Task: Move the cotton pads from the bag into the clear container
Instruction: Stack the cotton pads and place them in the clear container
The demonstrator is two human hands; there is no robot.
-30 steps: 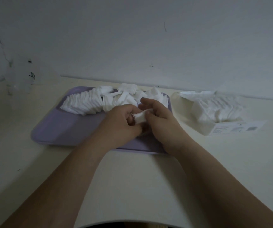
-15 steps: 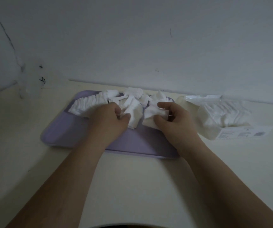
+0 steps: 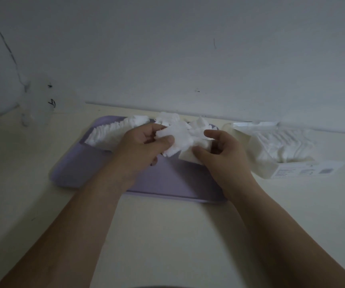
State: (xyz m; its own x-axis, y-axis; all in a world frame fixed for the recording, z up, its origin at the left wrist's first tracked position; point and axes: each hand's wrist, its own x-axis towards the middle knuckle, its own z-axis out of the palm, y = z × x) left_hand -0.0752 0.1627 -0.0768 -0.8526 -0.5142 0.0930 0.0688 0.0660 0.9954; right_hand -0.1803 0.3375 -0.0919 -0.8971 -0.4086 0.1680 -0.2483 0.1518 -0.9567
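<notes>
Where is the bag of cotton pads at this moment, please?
In the head view, the bag lies on the table at the right, just right of the purple tray and close beside the right hand.

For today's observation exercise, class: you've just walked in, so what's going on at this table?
A person's left hand and right hand each grip loose white cotton pads over a flat lilac tray. A neat row of pads lies on its far left. More sit in the opened plastic bag on the right.
</notes>
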